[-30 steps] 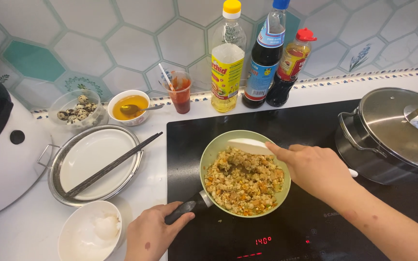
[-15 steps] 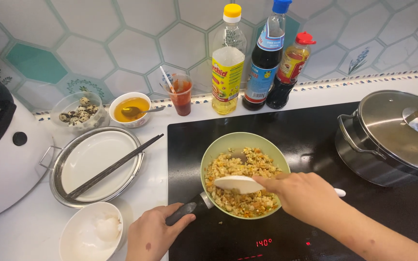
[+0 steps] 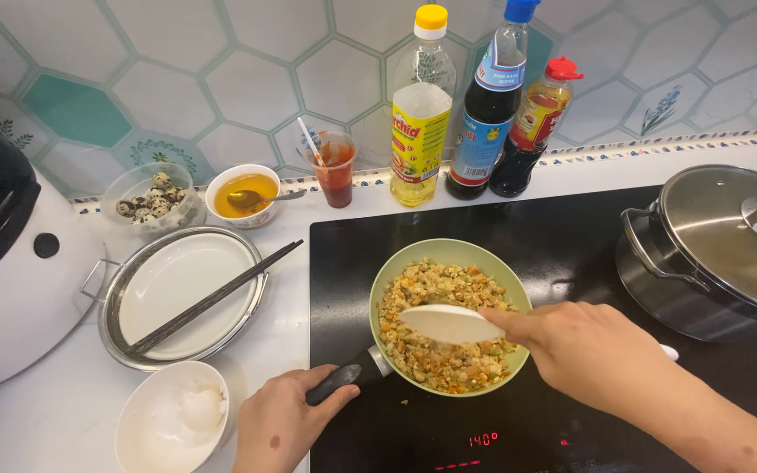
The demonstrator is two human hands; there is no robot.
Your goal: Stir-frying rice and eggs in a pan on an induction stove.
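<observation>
Left hand (image 3: pixel 284 427) clamps the pan handle (image 3: pixel 336 383); right hand (image 3: pixel 590 352) grips the white spatula (image 3: pixel 449 323). Best scrape low, just beyond that steadying grip.

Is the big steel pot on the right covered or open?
Covered. A metal lid sits flat on the steel pot, closing its whole top, so the pot's contents are hidden.

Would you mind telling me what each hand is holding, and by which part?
The left hand grips the green pan by its dark handle; the right hand holds the white spatula by its handle.
</observation>
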